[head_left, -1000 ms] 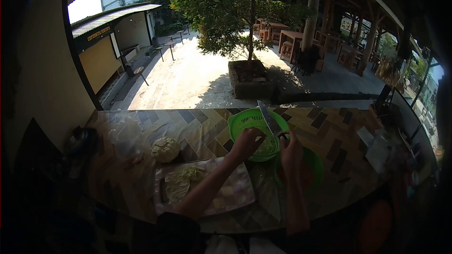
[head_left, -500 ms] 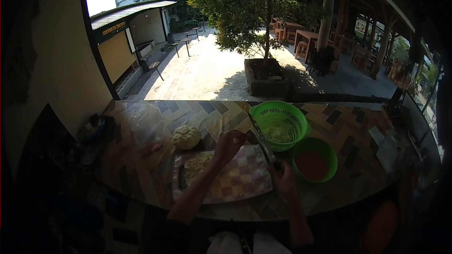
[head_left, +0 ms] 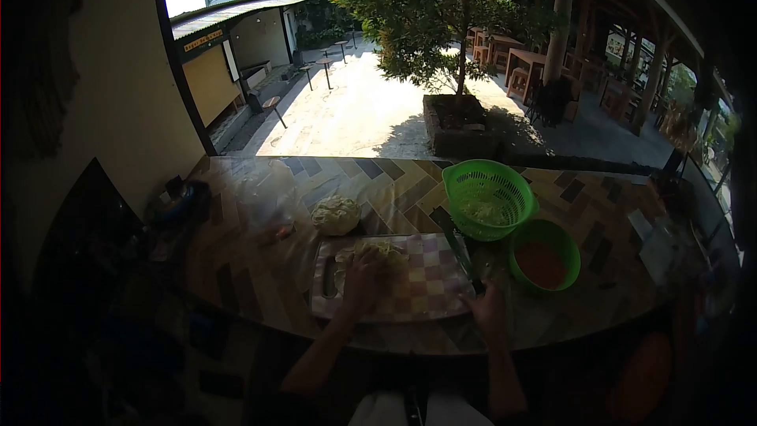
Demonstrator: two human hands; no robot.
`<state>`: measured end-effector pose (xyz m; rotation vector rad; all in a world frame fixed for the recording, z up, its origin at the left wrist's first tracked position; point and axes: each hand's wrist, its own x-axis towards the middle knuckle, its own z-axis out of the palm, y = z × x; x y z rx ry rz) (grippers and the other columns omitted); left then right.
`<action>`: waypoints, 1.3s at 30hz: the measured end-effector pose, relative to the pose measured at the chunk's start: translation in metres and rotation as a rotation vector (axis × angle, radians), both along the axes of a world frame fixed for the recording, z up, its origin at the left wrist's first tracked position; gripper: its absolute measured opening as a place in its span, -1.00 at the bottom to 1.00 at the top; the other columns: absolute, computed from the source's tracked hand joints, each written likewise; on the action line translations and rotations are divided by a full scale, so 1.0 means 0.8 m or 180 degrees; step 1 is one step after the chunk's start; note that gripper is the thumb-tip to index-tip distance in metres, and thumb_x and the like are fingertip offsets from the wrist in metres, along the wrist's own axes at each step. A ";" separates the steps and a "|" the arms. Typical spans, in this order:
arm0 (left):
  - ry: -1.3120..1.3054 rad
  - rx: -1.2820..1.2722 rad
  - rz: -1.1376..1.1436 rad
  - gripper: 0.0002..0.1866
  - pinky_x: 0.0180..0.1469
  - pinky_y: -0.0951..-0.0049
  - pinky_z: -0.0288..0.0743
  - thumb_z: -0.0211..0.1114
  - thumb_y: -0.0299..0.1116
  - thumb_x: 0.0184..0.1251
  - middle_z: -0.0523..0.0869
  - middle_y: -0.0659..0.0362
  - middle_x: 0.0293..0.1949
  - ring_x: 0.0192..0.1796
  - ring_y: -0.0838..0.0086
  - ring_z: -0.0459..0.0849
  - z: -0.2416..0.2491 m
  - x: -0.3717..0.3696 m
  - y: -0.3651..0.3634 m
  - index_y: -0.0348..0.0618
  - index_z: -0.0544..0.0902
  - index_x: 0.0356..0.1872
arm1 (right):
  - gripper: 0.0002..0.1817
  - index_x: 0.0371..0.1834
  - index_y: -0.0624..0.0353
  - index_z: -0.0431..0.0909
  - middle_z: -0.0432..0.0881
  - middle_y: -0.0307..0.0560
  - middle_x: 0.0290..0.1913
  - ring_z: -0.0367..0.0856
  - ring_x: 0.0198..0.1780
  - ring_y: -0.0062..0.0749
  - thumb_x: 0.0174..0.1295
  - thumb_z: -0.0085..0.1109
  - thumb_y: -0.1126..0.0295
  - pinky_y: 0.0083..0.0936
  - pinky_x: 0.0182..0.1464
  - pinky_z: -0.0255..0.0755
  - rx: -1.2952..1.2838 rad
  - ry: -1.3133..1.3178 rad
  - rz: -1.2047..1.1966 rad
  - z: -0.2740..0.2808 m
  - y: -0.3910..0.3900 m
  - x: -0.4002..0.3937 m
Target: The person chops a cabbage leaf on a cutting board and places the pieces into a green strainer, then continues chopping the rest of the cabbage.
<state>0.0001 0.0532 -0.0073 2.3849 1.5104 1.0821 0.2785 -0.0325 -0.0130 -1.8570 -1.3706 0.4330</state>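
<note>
My left hand [head_left: 363, 274] is down on the checkered cutting board [head_left: 438, 276], its fingers curled over a pile of cut cabbage [head_left: 385, 252]. Shade partly hides the fingertips. At the board's right edge my right hand [head_left: 489, 305] is closed round the handle of a knife [head_left: 459, 251], whose blade slants up and left, away from me. Behind the board sits a pale head of cabbage [head_left: 336, 215]. Shredded cabbage [head_left: 484, 211] lies in the green colander [head_left: 527, 189], just beyond the knife.
Right of the board stands a green bowl [head_left: 574, 246] with orange-red contents [head_left: 541, 265]. A clear plastic bag [head_left: 266, 193] lies at the back left of the tiled counter [head_left: 252, 268]. Pale packets [head_left: 661, 251] lie at the right. Past the counter is a courtyard with a planter [head_left: 457, 130].
My left hand has dropped from beside the knife blade onto the cut cabbage. The knife has moved lower and slightly right in my right hand. The whole view has shifted a little.
</note>
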 end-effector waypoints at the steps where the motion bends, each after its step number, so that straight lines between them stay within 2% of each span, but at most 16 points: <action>1: -0.0027 0.0000 -0.0135 -0.67 0.41 0.03 0.13 0.30 -0.32 0.10 0.62 -0.02 0.15 0.28 0.15 0.50 0.002 -0.002 0.002 -0.15 0.73 -0.09 | -0.48 -0.10 0.32 0.56 0.68 0.16 -0.21 0.68 -0.13 -0.04 -0.04 0.54 0.21 -0.26 -0.10 0.50 -0.0002 0.0094 0.0022 0.002 -0.006 -0.001; 4: -0.0106 -0.0072 -0.0528 -0.69 0.42 0.03 0.16 0.27 -0.38 0.11 0.65 -0.02 0.10 0.24 0.11 0.53 0.009 -0.009 0.013 -0.18 0.72 -0.10 | -0.49 -0.09 0.30 0.56 0.69 0.15 -0.22 0.69 -0.14 -0.05 -0.03 0.53 0.22 -0.26 -0.11 0.50 -0.0118 0.0128 -0.0153 0.012 -0.033 -0.019; 5: -0.0131 -0.0119 -0.0661 -0.70 0.41 0.03 0.18 0.27 -0.41 0.11 0.65 -0.02 0.09 0.23 0.09 0.54 0.010 -0.010 0.016 -0.19 0.72 -0.10 | -0.51 -0.09 0.29 0.55 0.69 0.12 -0.25 0.70 -0.16 -0.09 -0.01 0.52 0.25 -0.28 -0.13 0.51 -0.0012 -0.0086 -0.0225 0.004 -0.036 -0.022; 8: -0.0514 -0.0436 -0.0809 -0.71 0.33 0.12 0.33 0.25 -0.51 0.08 0.67 -0.01 0.06 0.18 0.07 0.57 0.013 -0.009 0.025 -0.24 0.71 -0.12 | -0.54 -0.11 0.28 0.55 0.69 0.11 -0.27 0.71 -0.18 -0.11 0.00 0.51 0.26 -0.28 -0.14 0.51 0.0050 -0.0062 -0.0237 0.021 -0.040 -0.027; 11: -0.0454 -0.0127 -0.1022 -0.66 0.28 0.18 0.41 0.21 -0.60 0.01 0.68 0.00 0.04 0.19 0.09 0.56 0.041 -0.004 0.028 -0.25 0.71 -0.12 | -0.55 -0.12 0.28 0.55 0.69 0.11 -0.27 0.70 -0.17 -0.09 0.00 0.51 0.26 -0.27 -0.13 0.51 0.0095 0.0155 -0.0088 0.005 -0.038 -0.018; 14: -0.0033 0.0438 -0.0652 -0.68 0.24 0.16 0.41 0.22 -0.57 -0.01 0.71 0.05 -0.06 0.14 0.13 0.57 0.031 -0.002 0.043 -0.20 0.72 -0.17 | -0.56 -0.13 0.28 0.55 0.69 0.10 -0.27 0.70 -0.18 -0.11 0.01 0.51 0.28 -0.28 -0.14 0.51 0.0041 0.0245 -0.0117 0.011 -0.045 -0.020; 17: 0.0807 0.0073 -0.0728 -0.74 0.16 0.15 0.44 0.23 -0.51 -0.04 0.71 0.10 -0.16 0.06 0.15 0.58 0.020 -0.009 0.059 -0.15 0.74 -0.27 | -0.56 -0.13 0.30 0.54 0.69 0.09 -0.28 0.70 -0.18 -0.15 0.02 0.50 0.30 -0.29 -0.15 0.50 0.0281 0.0046 -0.0099 -0.006 -0.041 -0.015; 20: 0.0898 0.0423 -0.0793 -0.84 0.10 0.16 0.44 0.25 -0.46 0.01 0.70 0.13 -0.23 -0.01 0.16 0.58 0.027 -0.009 0.057 -0.11 0.73 -0.36 | -0.55 -0.10 0.30 0.54 0.69 0.09 -0.27 0.70 -0.18 -0.15 0.03 0.50 0.29 -0.29 -0.15 0.50 0.0161 0.0094 -0.0025 0.001 -0.043 -0.014; 23: 0.0161 0.0037 -0.0666 -0.86 0.10 0.18 0.45 0.27 -0.47 0.03 0.70 0.13 -0.23 -0.01 0.17 0.58 0.030 -0.008 0.059 -0.14 0.73 -0.37 | -0.53 -0.07 0.29 0.54 0.69 0.08 -0.27 0.70 -0.18 -0.17 0.03 0.51 0.28 -0.30 -0.14 0.51 0.0127 0.0212 -0.0022 0.005 -0.043 -0.015; 26: -0.0192 0.0016 -0.0484 -0.88 0.04 0.20 0.49 0.30 -0.49 0.07 0.70 0.11 -0.23 -0.05 0.17 0.62 0.050 -0.009 0.046 -0.19 0.73 -0.34 | -0.51 -0.04 0.28 0.55 0.69 0.06 -0.26 0.70 -0.17 -0.21 0.02 0.52 0.27 -0.33 -0.13 0.51 0.0095 0.0285 -0.0004 0.012 -0.044 -0.015; 29: -0.0687 -0.0024 0.0219 -0.88 -0.05 0.20 0.54 0.30 -0.53 0.10 0.71 0.07 -0.22 -0.12 0.16 0.68 0.067 0.000 0.027 -0.26 0.71 -0.32 | -0.48 -0.03 0.27 0.55 0.69 0.06 -0.24 0.70 -0.17 -0.24 0.00 0.53 0.26 -0.35 -0.13 0.51 0.0009 0.0288 0.0035 -0.004 -0.038 -0.005; 32: -0.0960 0.0012 0.0523 -0.87 -0.12 0.21 0.57 0.26 -0.54 0.18 0.73 0.00 -0.25 -0.20 0.13 0.72 0.080 0.001 0.024 -0.28 0.72 -0.27 | -0.47 -0.02 0.27 0.55 0.69 0.07 -0.23 0.69 -0.17 -0.25 -0.02 0.54 0.25 -0.36 -0.13 0.51 0.0126 0.0141 0.0070 -0.007 -0.038 -0.003; 35: -0.1140 -0.0052 0.0355 -0.84 -0.14 0.28 0.59 0.26 -0.55 0.21 0.74 -0.06 -0.28 -0.23 0.13 0.75 0.094 -0.004 0.023 -0.28 0.72 -0.21 | -0.47 -0.01 0.27 0.54 0.68 0.12 -0.24 0.69 -0.17 -0.05 0.06 0.47 0.16 -0.25 -0.14 0.50 -0.0023 0.0213 0.0130 0.012 -0.043 -0.006; 38: -0.1261 -0.0123 0.0077 -0.81 -0.13 0.38 0.62 0.28 -0.54 0.25 0.77 -0.05 -0.27 -0.21 0.25 0.79 0.102 -0.002 0.014 -0.26 0.73 -0.13 | -0.45 -0.02 0.27 0.56 0.69 0.06 -0.20 0.68 -0.16 -0.26 -0.04 0.55 0.25 -0.37 -0.11 0.51 -0.0179 0.0312 0.0103 0.019 -0.042 -0.007; 39: -0.1420 -0.0241 -0.0069 -0.80 -0.11 0.40 0.63 0.29 -0.54 0.25 0.77 -0.03 -0.26 -0.20 0.31 0.79 0.111 0.002 0.008 -0.27 0.72 -0.12 | -0.45 -0.02 0.27 0.56 0.69 0.06 -0.20 0.68 -0.15 -0.27 -0.04 0.55 0.25 -0.38 -0.11 0.51 -0.0137 0.0349 0.0126 0.018 -0.042 -0.006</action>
